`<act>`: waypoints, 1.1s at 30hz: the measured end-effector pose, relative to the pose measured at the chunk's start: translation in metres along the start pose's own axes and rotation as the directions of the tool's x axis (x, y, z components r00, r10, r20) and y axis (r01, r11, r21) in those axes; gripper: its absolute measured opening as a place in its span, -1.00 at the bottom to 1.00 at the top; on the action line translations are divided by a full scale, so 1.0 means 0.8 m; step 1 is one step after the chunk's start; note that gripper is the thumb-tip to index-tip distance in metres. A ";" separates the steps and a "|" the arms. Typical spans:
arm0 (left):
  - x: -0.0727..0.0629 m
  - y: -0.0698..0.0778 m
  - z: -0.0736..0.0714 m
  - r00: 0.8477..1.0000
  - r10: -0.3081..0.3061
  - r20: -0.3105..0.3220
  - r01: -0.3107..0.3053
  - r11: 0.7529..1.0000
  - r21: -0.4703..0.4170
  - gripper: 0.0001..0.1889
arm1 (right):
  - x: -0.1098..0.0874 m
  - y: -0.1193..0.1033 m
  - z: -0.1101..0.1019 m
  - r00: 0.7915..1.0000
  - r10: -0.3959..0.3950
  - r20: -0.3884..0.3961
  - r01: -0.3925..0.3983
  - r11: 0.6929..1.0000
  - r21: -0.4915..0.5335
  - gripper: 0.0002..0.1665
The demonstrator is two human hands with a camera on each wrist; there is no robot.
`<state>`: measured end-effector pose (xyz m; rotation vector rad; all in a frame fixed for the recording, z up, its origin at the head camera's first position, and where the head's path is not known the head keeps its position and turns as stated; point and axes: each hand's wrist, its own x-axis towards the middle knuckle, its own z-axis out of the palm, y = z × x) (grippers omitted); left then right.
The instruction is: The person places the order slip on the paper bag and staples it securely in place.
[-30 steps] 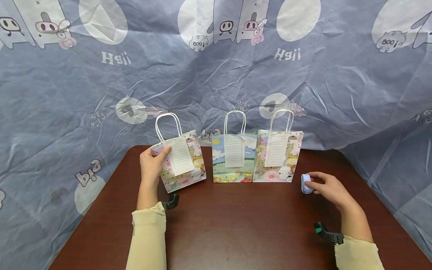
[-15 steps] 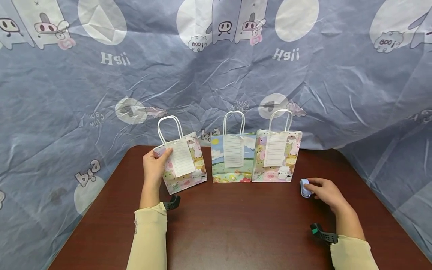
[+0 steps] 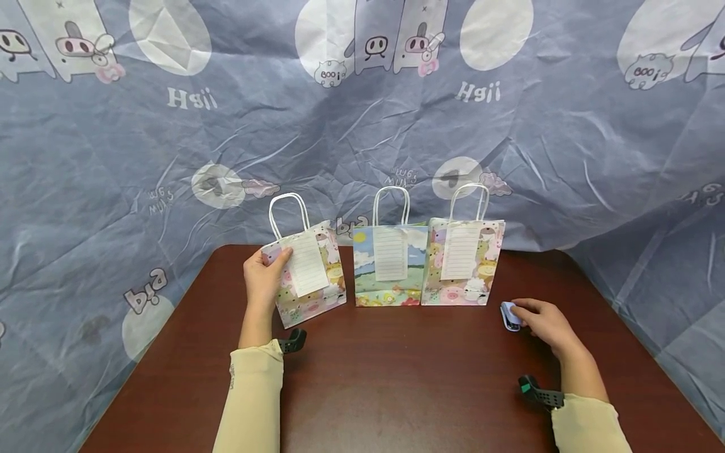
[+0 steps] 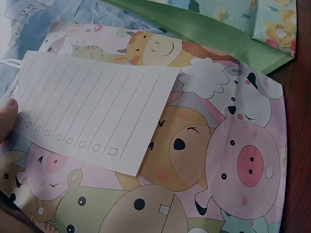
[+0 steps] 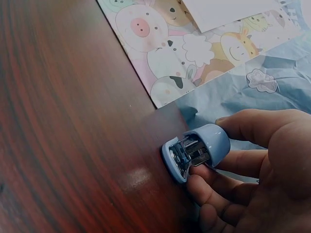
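Note:
My left hand point(image 3: 263, 274) grips the upper left edge of a paper gift bag point(image 3: 334, 277) printed with cartoon animals. The thumb presses on its front, beside a lined checklist sheet point(image 3: 304, 267); the other fingers are hidden behind. This bag leans tilted, its white twin handles point(image 3: 289, 214) upward. In the left wrist view the sheet point(image 4: 92, 111) lies across the animal print. My right hand point(image 3: 546, 324) pinches a small light-blue stapler point(image 5: 214, 143) at the table's right. Its top and base stand apart, showing metal inside. Whether it touches the table I cannot tell.
A meadow-print bag point(image 3: 416, 264) and a second animal-print bag point(image 3: 489, 264) stand upright side by side at the back, each with a lined sheet on its front. Behind the brown table point(image 3: 408, 377) hangs a blue-grey printed cloth point(image 3: 362, 138).
The left hand and its bag have shifted slightly right and down. My right hand has come down a little and left with the stapler, whose gap now shows more clearly.

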<state>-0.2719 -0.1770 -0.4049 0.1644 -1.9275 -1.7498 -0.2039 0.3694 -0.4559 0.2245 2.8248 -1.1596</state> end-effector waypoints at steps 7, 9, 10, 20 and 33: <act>-0.001 -0.001 -0.005 1.000 -0.025 0.001 0.025 1.000 0.012 -0.72 | -0.002 -0.001 0.004 1.000 0.003 0.000 -0.003 1.000 0.005 -0.29; 0.000 -0.001 -0.006 1.000 -0.024 -0.006 0.024 1.000 0.004 -0.72 | -0.002 -0.002 0.004 1.000 -0.001 -0.004 0.001 1.000 0.004 -0.28; 0.000 -0.001 -0.007 1.000 -0.022 -0.008 0.022 1.000 -0.004 -0.73 | -0.002 -0.003 0.003 1.000 -0.003 -0.007 0.003 1.000 0.007 -0.28; -0.001 0.026 -0.020 0.971 0.130 -0.202 -0.156 0.980 -0.123 -0.73 | -0.004 -0.024 -0.005 0.981 -0.078 -0.177 0.078 0.997 -0.005 -0.36; -0.064 0.111 0.001 0.767 0.616 -0.178 -0.641 0.735 -0.219 -0.86 | -0.048 -0.130 -0.007 0.740 -0.509 -0.440 0.522 0.847 -0.101 -0.60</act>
